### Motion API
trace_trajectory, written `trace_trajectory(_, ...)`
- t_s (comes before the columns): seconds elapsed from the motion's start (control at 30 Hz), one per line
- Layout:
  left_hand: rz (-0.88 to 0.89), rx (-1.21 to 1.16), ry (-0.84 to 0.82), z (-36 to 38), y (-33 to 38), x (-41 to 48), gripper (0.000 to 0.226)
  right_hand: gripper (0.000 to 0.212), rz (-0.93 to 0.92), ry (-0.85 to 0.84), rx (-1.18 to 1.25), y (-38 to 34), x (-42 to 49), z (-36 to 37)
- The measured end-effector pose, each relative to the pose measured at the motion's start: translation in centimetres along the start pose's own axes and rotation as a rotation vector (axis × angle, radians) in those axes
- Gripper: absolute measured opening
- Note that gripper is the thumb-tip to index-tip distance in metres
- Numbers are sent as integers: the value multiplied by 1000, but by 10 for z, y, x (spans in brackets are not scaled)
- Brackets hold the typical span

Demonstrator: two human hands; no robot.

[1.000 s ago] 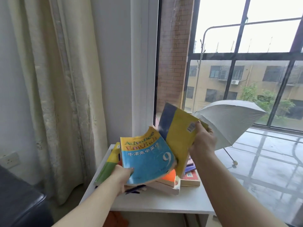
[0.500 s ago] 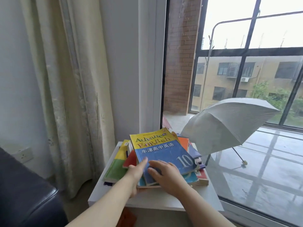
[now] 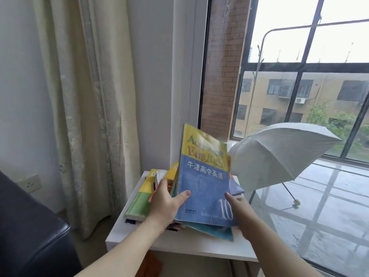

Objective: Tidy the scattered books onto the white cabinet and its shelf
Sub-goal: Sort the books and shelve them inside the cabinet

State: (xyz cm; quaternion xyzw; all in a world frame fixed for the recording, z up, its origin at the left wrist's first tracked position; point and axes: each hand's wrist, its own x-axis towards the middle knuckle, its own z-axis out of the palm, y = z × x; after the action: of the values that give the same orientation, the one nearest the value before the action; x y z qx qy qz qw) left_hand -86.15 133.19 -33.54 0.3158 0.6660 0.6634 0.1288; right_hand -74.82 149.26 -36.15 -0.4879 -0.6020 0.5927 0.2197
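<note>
A blue and yellow English textbook (image 3: pixel 203 180) marked 10 stands tilted up on top of a messy pile of books (image 3: pixel 143 196) on the white cabinet (image 3: pixel 179 244). My left hand (image 3: pixel 165 202) grips its lower left edge, thumb on the cover and fingers behind. My right hand (image 3: pixel 237 210) holds its lower right edge near the number. A green and yellow book (image 3: pixel 139 200) lies at the pile's left. A teal cover (image 3: pixel 215 230) sticks out under the front.
A cream curtain (image 3: pixel 85 96) hangs left of the cabinet, with a wall socket (image 3: pixel 30 183) beside it. A dark sofa arm (image 3: pixel 30 232) fills the lower left. Behind the window glass stands an open white umbrella (image 3: pixel 279 154). Something orange (image 3: pixel 149 264) shows under the cabinet top.
The top textbook lay flat on the pile under both hands half a second ago. Now both hands have tipped it up by its near edge so its cover faces me.
</note>
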Motion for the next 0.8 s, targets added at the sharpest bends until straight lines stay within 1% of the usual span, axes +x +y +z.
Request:
trace_trajectory(0.03, 47, -13, 6, 0, 6, -3, 24, 54, 72, -45, 122, 1, -1, 1)
trace_trajectory(0.07, 83, -28, -3, 1, 10, -4, 22, 53, 129, -67, 185, 1, -3, 2)
trace_trajectory(0.13, 135, -44, -48, 4, 17, -8, 23, 65, 187, -75, 263, 2, -7, 2)
trace_trajectory(0.17, 155, -55, -69, 4, 20, -9, 24, 70, 181, -82, 305, 0, -9, 0)
trace_trajectory(0.2, 172, -71, -89, 4, 20, -10, 24, 71, 155, -89, 357, -2, -11, -2)
trace_trajectory(0.3, 171, -65, -151, 2, 19, -11, 26, 65, 24, -70, 479, -11, -17, -15)
trace_trajectory(0.37, 155, 0, -191, -2, 15, -11, 28, 54, -93, -37, 516, -12, -25, -21)
trace_trajectory(0.47, 87, 102, -234, -9, 2, -7, 30, 29, -251, -43, 528, -7, -39, -22)
trace_trajectory(0.53, 19, 99, -248, -13, -9, -5, 33, 19, -349, -47, 504, -4, -48, -19)
trace_trajectory(0.6, -17, 39, -264, -16, -21, -8, 44, 18, -389, -65, 463, 1, -50, -14)
trace_trajectory(0.67, -35, -48, -246, -19, -35, -13, 57, 17, -405, -94, 428, 5, -51, -7)
trace_trajectory(0.73, -85, -114, -207, -24, -47, -18, 58, 16, -419, -118, 410, 7, -52, 0)
trace_trajectory(0.8, -110, -119, -160, -29, -54, -21, 55, 17, -420, -130, 398, 10, -53, 7)
